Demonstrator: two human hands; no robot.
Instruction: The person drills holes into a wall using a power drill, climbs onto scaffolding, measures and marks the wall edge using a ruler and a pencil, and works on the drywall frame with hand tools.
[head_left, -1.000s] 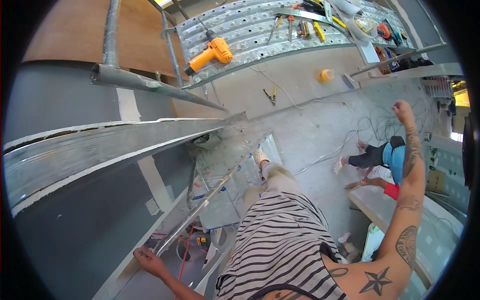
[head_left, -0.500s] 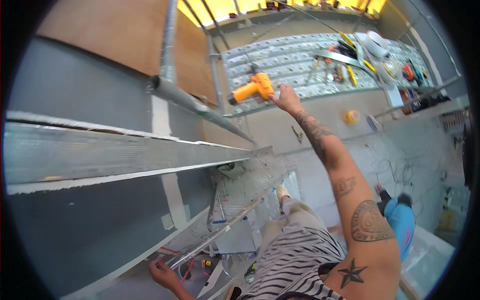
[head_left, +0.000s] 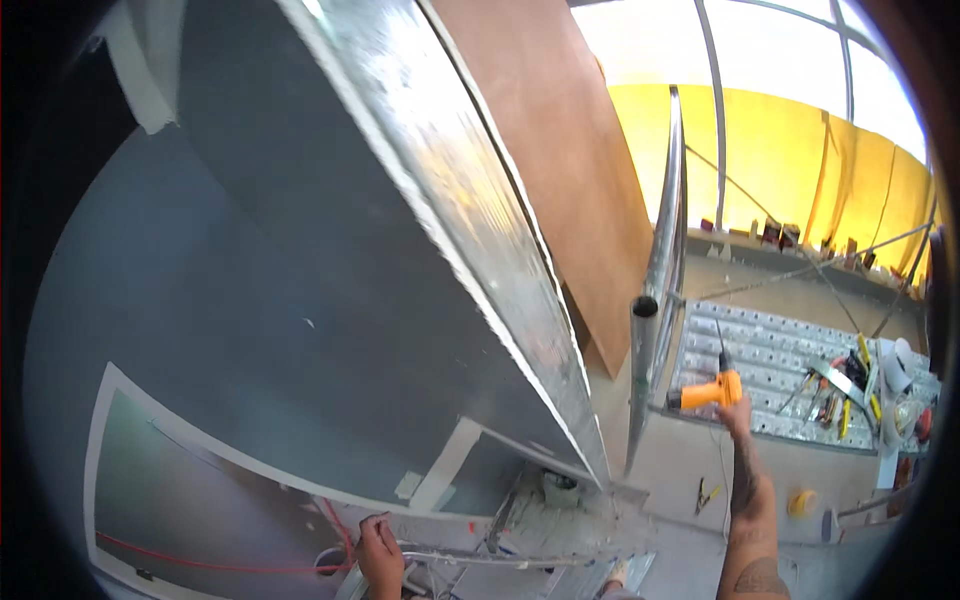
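- closest in is the left hand (head_left: 380, 557), down by the bottom edge, wrist low and fingers bent, tips aimed up the view. can't really tell if they're pinched on something or just loosely curled
- near that hand there's a red cord (head_left: 250, 570) off to the left, plus a thin metal bar (head_left: 490, 559) running off to the right
- the right forearm (head_left: 752, 530) comes in from the lower edge and goes almost straight up the view, tattoos and all, with the arm reached well out
- further out on the floor, left of the forearm, there's a pair of yellow-handled pliers (head_left: 705, 499), and a yellow-orange tub (head_left: 801, 502) to the right of it
- the right hand (head_left: 738, 415) is at the back end of the orange drill (head_left: 714, 391), touching it. whether the fingers are wrapped round it, can't tell
- drill's on its side at the near left part of the ridged metal platform (head_left: 770, 350). long axis runs away from the person, bit pointing up the view with a slight lean left, grip sticking out left with its dark base toward the upright grey tube (head_left: 641, 390)
- way at the back, yellow sheeting (head_left: 770, 150)
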